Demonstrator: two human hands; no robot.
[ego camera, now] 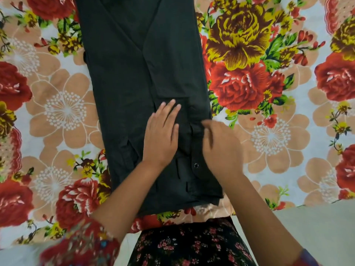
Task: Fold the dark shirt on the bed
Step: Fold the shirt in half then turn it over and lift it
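As the dark shirt (138,73) lies on floral bedsheet (272,135), left hand (161,135) presses flat — right hand (221,148) pinches.

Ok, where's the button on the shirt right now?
In the head view, the button sits low on the dark shirt, between the left hand and the right hand, closest to the right wrist.

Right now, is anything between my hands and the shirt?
Nothing visible. The left hand rests flat on the shirt and the right hand is on its right edge; the shirt carries nothing else.
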